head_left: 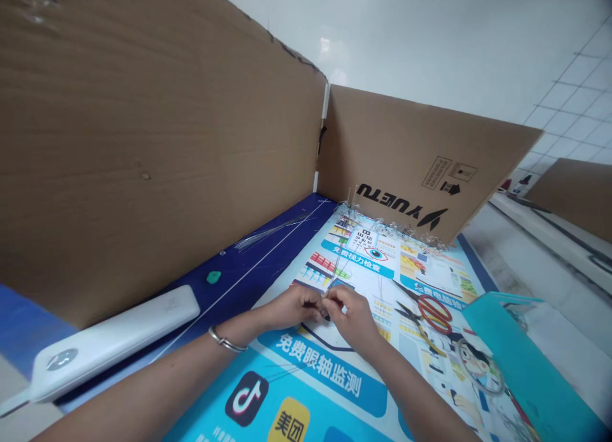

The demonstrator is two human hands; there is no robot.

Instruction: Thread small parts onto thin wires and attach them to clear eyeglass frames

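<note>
My left hand (297, 305), with a silver bangle on its wrist, is closed in a pinch. Against it, fingertip to fingertip, my right hand (351, 317) is pinched as well. Thin wire strands (338, 256) rise from between the fingers of both hands, over the printed poster sheet (329, 368). Just below the fingertips a small dark bit shows, too small to name. The fingers cover the spot where the strands meet.
Two cardboard panels (191, 129) form a corner behind. To the left lie a white case (119, 340), a bundle of wires (272, 231) and a green lump (213, 277). Red-handled scissors (435, 314), pliers (421, 327) and a teal folder (530, 365) are on the right.
</note>
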